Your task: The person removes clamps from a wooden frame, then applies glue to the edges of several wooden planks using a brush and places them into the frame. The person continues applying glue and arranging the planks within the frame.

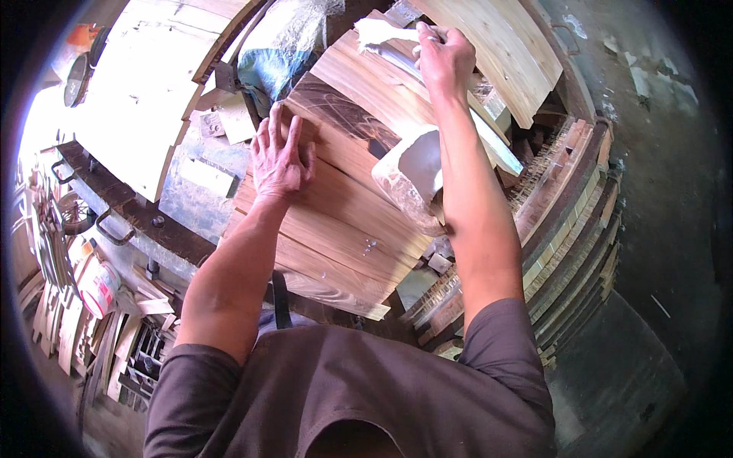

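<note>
My left hand [280,156] lies flat, fingers spread, on a glued-up wooden board [343,221] made of several planks, part of it dark-stained. My right hand [444,59] reaches to the board's far end and is closed on a brush or scraper loaded with thick white paste [379,34]. A translucent plastic tub [416,177] of pale paste sits on the board just left of my right forearm.
A pale wooden panel [145,84] lies at the left on a dark metal bench [164,233]. Another light panel [500,46] lies beyond the board. Stacks of wooden strips [569,229] stand at the right. A plastic-wrapped bundle [282,46] sits behind. A bucket [98,288] stands at lower left.
</note>
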A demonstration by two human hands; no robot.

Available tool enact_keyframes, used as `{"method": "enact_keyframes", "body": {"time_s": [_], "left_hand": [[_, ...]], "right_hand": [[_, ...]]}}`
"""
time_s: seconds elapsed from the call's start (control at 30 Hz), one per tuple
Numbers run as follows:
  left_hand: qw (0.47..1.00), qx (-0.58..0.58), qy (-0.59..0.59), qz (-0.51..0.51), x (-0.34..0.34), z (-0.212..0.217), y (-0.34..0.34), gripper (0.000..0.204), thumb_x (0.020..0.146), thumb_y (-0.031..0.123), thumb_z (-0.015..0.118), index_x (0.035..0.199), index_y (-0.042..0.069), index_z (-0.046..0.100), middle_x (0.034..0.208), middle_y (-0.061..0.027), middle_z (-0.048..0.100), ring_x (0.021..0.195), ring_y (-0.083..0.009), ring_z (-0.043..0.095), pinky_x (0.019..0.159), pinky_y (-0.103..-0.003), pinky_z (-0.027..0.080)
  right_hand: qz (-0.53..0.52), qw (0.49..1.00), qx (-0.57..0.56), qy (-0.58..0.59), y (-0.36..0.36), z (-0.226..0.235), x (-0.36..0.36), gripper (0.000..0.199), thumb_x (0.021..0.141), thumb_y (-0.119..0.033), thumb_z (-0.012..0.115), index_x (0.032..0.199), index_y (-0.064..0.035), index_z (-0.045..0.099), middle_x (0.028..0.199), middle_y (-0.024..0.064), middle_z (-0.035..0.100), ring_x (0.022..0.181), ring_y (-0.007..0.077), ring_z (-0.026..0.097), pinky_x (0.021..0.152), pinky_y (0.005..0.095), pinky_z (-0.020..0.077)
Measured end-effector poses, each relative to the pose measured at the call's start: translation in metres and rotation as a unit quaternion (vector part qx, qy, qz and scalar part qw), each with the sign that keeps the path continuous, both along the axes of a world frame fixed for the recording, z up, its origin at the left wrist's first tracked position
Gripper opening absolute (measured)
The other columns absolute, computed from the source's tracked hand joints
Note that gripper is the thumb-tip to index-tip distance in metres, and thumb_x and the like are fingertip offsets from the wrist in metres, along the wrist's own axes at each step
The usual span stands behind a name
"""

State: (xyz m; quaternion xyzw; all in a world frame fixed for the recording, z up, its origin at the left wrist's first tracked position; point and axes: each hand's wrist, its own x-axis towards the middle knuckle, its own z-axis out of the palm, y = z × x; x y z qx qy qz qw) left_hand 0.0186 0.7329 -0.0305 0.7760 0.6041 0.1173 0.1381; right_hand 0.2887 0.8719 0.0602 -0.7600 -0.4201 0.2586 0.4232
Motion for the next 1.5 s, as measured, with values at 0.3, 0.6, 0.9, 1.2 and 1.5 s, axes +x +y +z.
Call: {"method": "enact_keyframes", "body": {"time_s": [0.3,0.6,0.9,1.2,1.5], "left_hand": [[0.999,-0.035,0.009,0.007,0.001,0.009,0.001,0.062,0.090,0.028,0.065,0.147,0.013,0.047,0.165,-0.0204,0.021,0.143,-0.0449,0.032,0.117,-0.056,0.027],[1.000,0.011,0.026,-0.006,0.001,-0.006,0.000,0.061,0.093,0.035,0.061,0.148,0.013,0.047,0.163,-0.0220,0.027,0.142,-0.0448,0.034,0.116,-0.056,0.029],[0.999,-0.002,0.040,-0.008,0.006,0.002,-0.001,0.063,0.094,0.033,0.060,0.151,0.013,0.044,0.165,-0.0204,0.024,0.143,-0.0450,0.033,0.118,-0.055,0.026],[0.999,-0.013,0.042,-0.005,0.003,0.000,-0.003,0.062,0.094,0.032,0.060,0.151,0.013,0.043,0.165,-0.0205,0.023,0.144,-0.0441,0.030,0.118,-0.056,0.024],[0.999,0.005,0.040,-0.021,0.003,-0.005,-0.001,0.061,0.095,0.033,0.059,0.150,0.013,0.043,0.165,-0.0220,0.023,0.142,-0.0477,0.033,0.117,-0.057,0.028]], "right_hand": [[-0.015,0.991,0.006,-0.129,-0.058,0.014,0.025,0.015,0.090,-0.014,0.075,0.094,-0.0014,0.069,0.084,0.0133,0.072,0.074,0.0251,0.069,0.068,0.0380,0.0535],[-0.168,0.941,-0.036,-0.292,-0.207,0.020,0.176,0.008,0.091,-0.008,0.073,0.095,-0.0027,0.068,0.085,0.0125,0.074,0.078,0.0257,0.072,0.071,0.0391,0.0548],[-0.243,0.845,-0.113,-0.463,-0.282,0.036,0.225,0.012,0.089,-0.020,0.072,0.100,-0.0145,0.069,0.082,0.0143,0.074,0.074,0.0379,0.072,0.065,0.0487,0.0540],[-0.109,0.967,0.026,-0.226,-0.130,0.017,0.065,0.006,0.090,-0.009,0.070,0.093,-0.0086,0.065,0.078,0.0082,0.072,0.068,0.0240,0.070,0.063,0.0374,0.0533],[-0.016,0.994,0.091,-0.055,-0.033,-0.012,0.004,0.019,0.089,-0.020,0.074,0.085,-0.0018,0.069,0.079,0.0204,0.071,0.074,0.0335,0.071,0.068,0.0433,0.0542]]}}
